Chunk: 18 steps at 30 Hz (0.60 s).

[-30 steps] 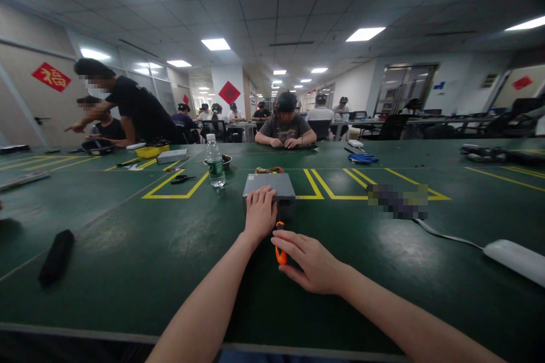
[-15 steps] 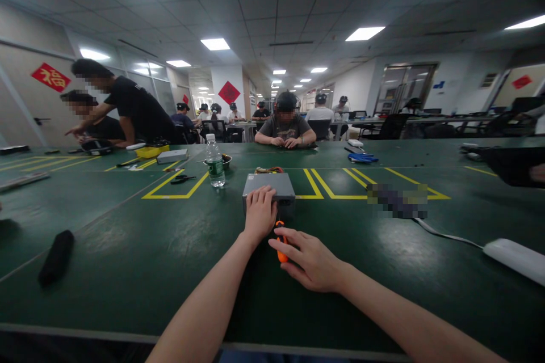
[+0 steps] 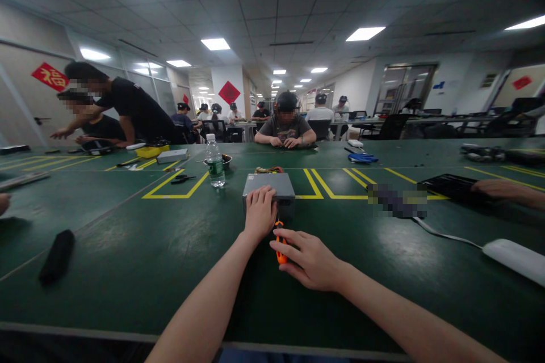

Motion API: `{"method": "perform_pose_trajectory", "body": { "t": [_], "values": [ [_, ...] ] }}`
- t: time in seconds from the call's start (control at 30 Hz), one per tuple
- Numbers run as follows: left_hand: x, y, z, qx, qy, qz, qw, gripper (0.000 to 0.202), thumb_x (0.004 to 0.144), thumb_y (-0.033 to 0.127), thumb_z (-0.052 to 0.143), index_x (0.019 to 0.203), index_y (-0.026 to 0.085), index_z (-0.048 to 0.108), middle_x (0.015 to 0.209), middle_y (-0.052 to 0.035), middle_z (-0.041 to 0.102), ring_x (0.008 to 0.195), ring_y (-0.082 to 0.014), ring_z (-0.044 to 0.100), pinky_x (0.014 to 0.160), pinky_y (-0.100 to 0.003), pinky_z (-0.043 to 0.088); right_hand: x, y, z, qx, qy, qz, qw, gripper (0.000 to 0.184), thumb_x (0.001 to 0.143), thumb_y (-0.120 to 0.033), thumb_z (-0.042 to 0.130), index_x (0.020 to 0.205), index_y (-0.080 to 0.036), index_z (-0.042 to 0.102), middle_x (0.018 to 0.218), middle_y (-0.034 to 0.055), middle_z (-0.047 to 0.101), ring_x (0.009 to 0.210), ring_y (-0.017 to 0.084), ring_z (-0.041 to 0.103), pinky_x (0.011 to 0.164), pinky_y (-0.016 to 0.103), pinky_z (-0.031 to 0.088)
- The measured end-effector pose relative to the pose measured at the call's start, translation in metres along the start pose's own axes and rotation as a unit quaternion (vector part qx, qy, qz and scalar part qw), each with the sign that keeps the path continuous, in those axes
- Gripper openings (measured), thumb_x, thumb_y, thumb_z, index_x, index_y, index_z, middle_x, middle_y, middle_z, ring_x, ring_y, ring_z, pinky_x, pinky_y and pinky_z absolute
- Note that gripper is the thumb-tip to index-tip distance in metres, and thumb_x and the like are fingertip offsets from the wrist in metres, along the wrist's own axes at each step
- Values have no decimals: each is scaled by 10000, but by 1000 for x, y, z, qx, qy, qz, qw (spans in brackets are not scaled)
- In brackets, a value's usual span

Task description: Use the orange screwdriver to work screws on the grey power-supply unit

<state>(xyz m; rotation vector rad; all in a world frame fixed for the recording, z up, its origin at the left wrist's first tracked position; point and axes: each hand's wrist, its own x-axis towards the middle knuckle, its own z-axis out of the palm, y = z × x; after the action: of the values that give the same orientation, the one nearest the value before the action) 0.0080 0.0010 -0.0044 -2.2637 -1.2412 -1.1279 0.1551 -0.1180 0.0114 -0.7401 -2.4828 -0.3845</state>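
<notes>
Right hand (image 3: 306,258) nearest: thumb and fingers lightly closed around the orange-handled screwdriver (image 3: 281,250), coming in from the right. Screwdriver's long axis runs near to far, handle near, thin shaft pointing far at the near face of the grey metal box (image 3: 276,182). So box lies straight beyond the right hand's grip, slightly left. Whether the tip is seated in anything: too small to tell. Left hand (image 3: 260,212) is the nearer one to the box, fingers laid over its top near edge, not wrapped around it; thumb not clear. Box sits mid-table, wider left to right, coloured wires (image 3: 269,170) at its far side.

Surface: green table (image 3: 191,295) with yellow tape lines. Near left, black elongated object (image 3: 57,258); near right, white power strip (image 3: 515,261) with cable. Farther right, another person's hand (image 3: 506,190) on a flat black panel (image 3: 451,186). Left of box, water bottle (image 3: 216,164), bowl just behind it. Farther out, blue item (image 3: 363,158) right, yellow tray (image 3: 152,151) left.

Room: co-worker (image 3: 286,127) seated across, two people at far left, more seated at tables beyond, ceiling lights overhead.
</notes>
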Motion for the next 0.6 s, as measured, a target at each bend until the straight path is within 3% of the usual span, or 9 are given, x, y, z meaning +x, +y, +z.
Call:
{"method": "perform_pose_trajectory", "body": {
  "t": [0.17, 0.43, 0.6],
  "values": [
    [0, 0, -1, 3, -1, 1, 1000, 286, 849, 207, 441, 1129, 213, 500, 1264, -62, 516, 1190, -213, 422, 1019, -411, 275, -2, 4, 5, 26, 72, 22, 997, 292, 887, -359, 460, 1082, -143, 437, 1169, 181, 552, 1040, 223, 574, 805, 346, 499],
    [0, 1, -3, -1, -4, 0, 1000, 306, 847, 198, 428, 1145, 217, 496, 1271, -74, 512, 1194, -221, 422, 1016, -426, 276, 1, 3, 3, 10, 50, 19, 999, 357, 874, -375, 486, 1148, -150, 444, 1140, 155, 566, 992, 217, 595, 776, 331, 515],
    [0, 1, -4, -1, -3, 3, 1000, 306, 846, 198, 431, 1144, 214, 496, 1267, -80, 515, 1188, -219, 429, 1010, -427, 285, -3, 7, 7, 31, 95, 59, 993, 277, 838, -421, 539, 964, -182, 477, 1064, 131, 591, 881, 204, 630, 722, 330, 529]
  ]
}}
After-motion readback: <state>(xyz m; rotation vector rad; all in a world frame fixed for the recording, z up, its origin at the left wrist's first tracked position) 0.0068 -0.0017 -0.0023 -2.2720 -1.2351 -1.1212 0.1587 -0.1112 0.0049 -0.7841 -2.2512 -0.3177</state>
